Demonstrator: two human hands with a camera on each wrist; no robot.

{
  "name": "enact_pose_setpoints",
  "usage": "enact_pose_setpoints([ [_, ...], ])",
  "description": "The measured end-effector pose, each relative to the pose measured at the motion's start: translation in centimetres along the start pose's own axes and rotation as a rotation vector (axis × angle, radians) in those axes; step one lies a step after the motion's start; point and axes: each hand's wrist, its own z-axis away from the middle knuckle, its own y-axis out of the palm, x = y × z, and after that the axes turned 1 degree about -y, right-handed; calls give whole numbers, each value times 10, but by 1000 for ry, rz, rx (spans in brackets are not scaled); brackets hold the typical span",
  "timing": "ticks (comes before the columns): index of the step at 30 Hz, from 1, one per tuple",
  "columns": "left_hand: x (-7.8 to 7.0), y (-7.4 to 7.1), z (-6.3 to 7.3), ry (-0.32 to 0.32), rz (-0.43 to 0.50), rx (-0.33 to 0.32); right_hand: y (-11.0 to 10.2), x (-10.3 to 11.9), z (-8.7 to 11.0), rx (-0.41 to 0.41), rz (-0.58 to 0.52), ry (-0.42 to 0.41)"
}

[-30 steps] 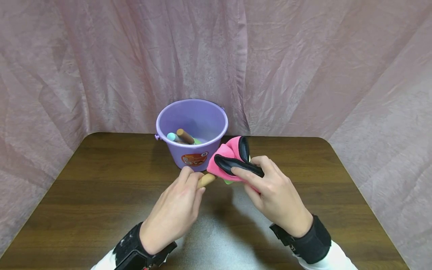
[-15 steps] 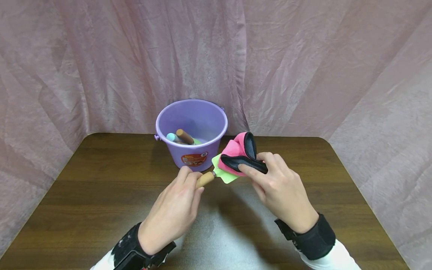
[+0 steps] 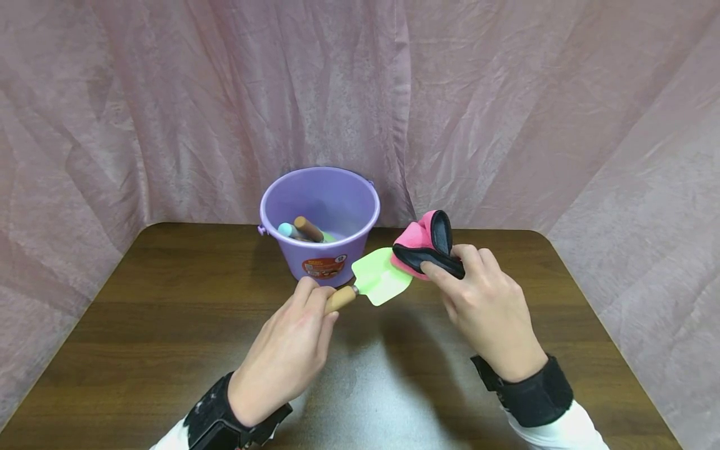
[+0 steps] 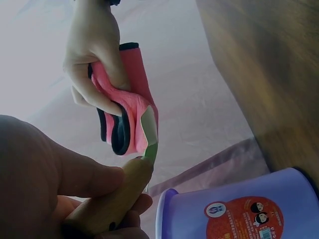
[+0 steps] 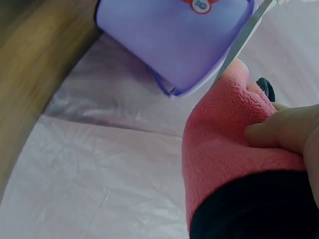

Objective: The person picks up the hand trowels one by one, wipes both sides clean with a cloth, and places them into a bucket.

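My left hand (image 3: 284, 347) grips the wooden handle (image 4: 112, 201) of a small trowel, whose light green blade (image 3: 381, 278) points to the right over the table. A folded pink fleecy cloth with black edging (image 3: 416, 237) is pinched in my right hand (image 3: 495, 306), thumb on one side and fingers on the other. Its left edge overlaps the blade's tip in the head view. In the right wrist view the pink cloth (image 5: 219, 129) lies right at the blade's thin edge.
A purple bucket (image 3: 354, 247) with a red label stands behind the hands, left of centre. Inside it are a brown handle end (image 3: 307, 228), a light blue one (image 3: 287, 229) and something green. A pink curtain (image 3: 495, 112) hangs behind the wooden table (image 3: 185, 294).
My right hand has moved right and slightly back with the cloth, sliding along the blade towards its tip and uncovering most of it. The left hand has stayed nearly still.
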Motion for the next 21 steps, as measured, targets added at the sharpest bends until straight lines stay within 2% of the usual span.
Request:
enact_pose_setpoints([
  [6, 0, 0, 0, 0, -5, -8, -1, -3, 1, -36, 33, 11],
  [14, 0, 0, 0, 3, -15, -7, 3, -3, -1, -113, 60, -17],
  [21, 1, 1, 0, 2, -15, 0, 6, 5, -2, -108, 32, -71],
])
